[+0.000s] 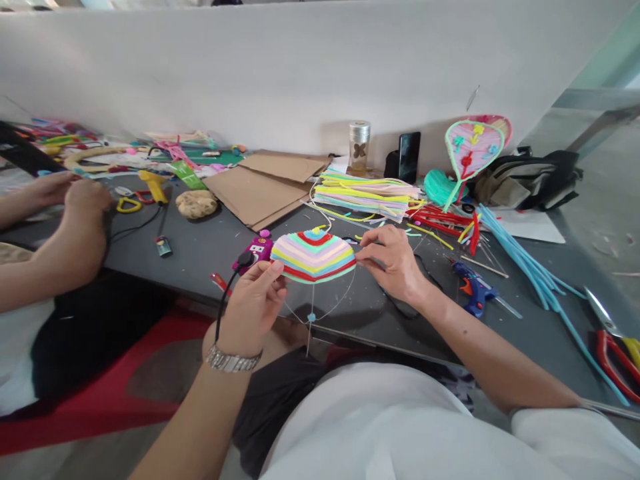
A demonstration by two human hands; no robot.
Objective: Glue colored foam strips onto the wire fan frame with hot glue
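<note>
Left hand (253, 307), right hand (393, 263) pinching, fingertips forward, forearms angled inward.

White short-sleeved T-shirt (380, 427), dark shorts (275, 413), silver link wristwatch (233, 360) on the left wrist (235, 341)

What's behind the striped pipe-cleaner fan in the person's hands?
Behind the striped pipe-cleaner fan: grey tabletop, a purple object and black cord. The fan's far side and the table directly beneath it are covered.
</note>
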